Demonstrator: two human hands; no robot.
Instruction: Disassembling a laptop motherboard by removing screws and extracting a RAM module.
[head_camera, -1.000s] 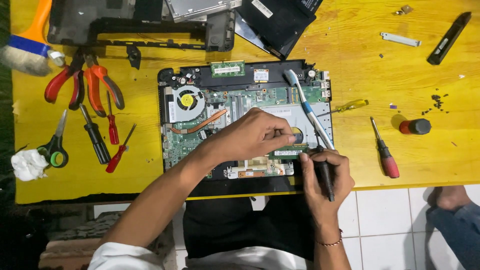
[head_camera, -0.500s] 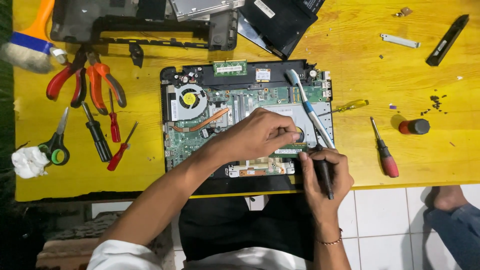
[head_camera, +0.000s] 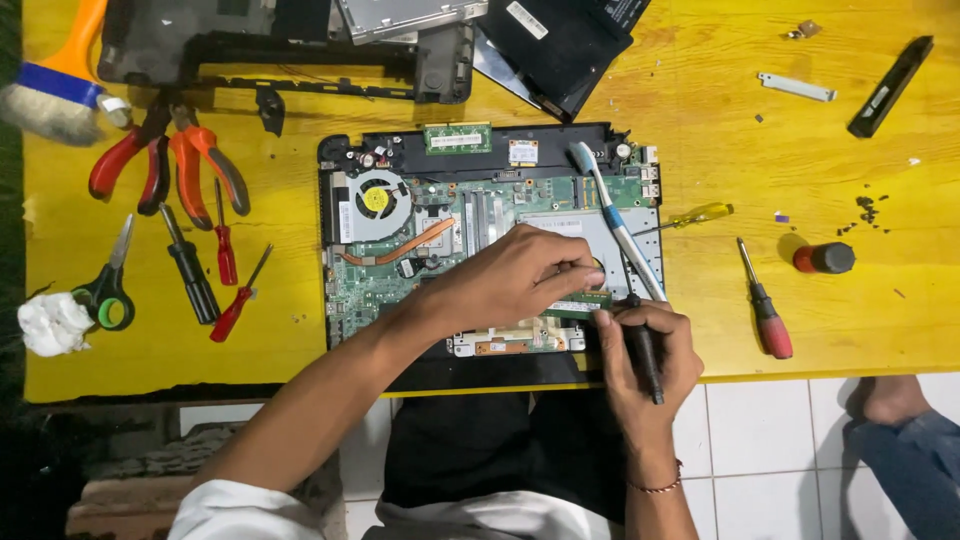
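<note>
This looked like a small, informal electronics repair bench, perhaps in a home. A yellow wooden table (head_camera: 800, 150) stood over a white tiled floor (head_camera: 760, 440). An opened laptop (head_camera: 480, 230) lay on it with its green circuit board and cooling fan exposed, and removed black casing parts (head_camera: 300, 50) sat at the far edge. Hand tools were scattered around: red-handled pliers (head_camera: 165, 160), several small screwdrivers (head_camera: 765, 300), scissors (head_camera: 110, 280) and a dusting brush (head_camera: 55, 85). Another person's bare foot (head_camera: 895, 400) rested on the tiles nearby.
</note>
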